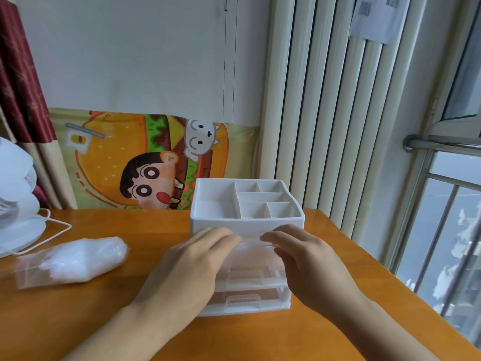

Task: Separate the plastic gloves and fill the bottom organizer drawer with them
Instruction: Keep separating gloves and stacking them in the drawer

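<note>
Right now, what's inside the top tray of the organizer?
The tray shows only white dividers and bare compartments. Its front rim hides the near floor, and both hands cover the drawer fronts below.

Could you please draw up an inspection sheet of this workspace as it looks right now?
Surface: orange wooden table, glossy.
Job's things: white organizer with a divided open top tray and clear drawers; bottom drawer looks shut and empty; bag of plastic gloves lies to its left, unopened as far as can be seen.
Clutter: white fan at the left edge.
Hands: left hand and right hand rest with relaxed fingers on the organizer's front, holding nothing.
Cables: white cable runs from the fan across the table.
Surroundings: cartoon burger cloth behind, radiator, window at right, red curtain at left.
</note>
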`<state>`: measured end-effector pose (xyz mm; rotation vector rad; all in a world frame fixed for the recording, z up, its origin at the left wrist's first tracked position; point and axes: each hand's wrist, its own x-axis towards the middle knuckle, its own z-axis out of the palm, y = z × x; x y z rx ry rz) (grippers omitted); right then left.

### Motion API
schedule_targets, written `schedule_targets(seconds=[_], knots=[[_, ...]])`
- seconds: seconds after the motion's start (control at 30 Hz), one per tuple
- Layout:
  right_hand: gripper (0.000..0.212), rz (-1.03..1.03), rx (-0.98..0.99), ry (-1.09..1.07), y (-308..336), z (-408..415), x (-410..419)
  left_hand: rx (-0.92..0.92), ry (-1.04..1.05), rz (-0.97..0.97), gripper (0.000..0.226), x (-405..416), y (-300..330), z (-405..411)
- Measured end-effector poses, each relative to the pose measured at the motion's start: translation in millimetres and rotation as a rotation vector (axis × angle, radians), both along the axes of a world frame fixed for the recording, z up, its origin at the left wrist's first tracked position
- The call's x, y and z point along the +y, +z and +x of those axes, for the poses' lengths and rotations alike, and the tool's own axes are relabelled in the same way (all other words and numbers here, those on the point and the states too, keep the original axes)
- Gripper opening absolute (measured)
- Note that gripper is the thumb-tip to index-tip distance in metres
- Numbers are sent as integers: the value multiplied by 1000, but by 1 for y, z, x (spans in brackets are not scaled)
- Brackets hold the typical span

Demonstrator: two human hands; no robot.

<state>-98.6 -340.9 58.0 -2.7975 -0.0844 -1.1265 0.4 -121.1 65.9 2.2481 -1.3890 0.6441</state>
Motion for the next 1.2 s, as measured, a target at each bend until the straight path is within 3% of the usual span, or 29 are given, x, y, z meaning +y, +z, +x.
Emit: schedule_targets(seconds=[0.1, 0.27, 0.37, 0.5, 0.63, 0.77, 0.83, 0.87, 0.97, 1.13, 1.2], knots=[[51, -65, 62, 35, 1, 6, 8, -44, -22, 21, 71, -8, -2, -3], [23, -143, 116, 19, 7, 15, 13, 28, 30, 1, 59, -18, -2, -4], [17, -138, 97, -12, 7, 18, 13, 64, 57, -60, 55, -19, 3, -5], [13, -20, -79, -11, -3, 11, 2, 61, 70, -134, 57, -5, -5, 2], [32, 80, -274, -123, -16, 0, -7, -61, 67, -324, 35, 9, -20, 15], [58, 548, -146, -201, -24, 6, -11, 250, 208, -498, 58, 5, -28, 22], [46, 801, -30, -87, -23, 13, -12, 463, 254, -501, 60, -2, -29, 25], [38, 882, 0, -50, -22, 16, -12, 521, 249, -503, 49, -6, -29, 27], [26, 899, -58, -100, -21, 25, -13, 549, 244, -540, 20, -13, -29, 34], [32, 795, -115, -325, -35, 25, -6, 604, 245, -522, 31, -12, -35, 41], [21, 769, -143, -407, -44, 16, 7, 602, 261, -530, 33, -13, -38, 42]])
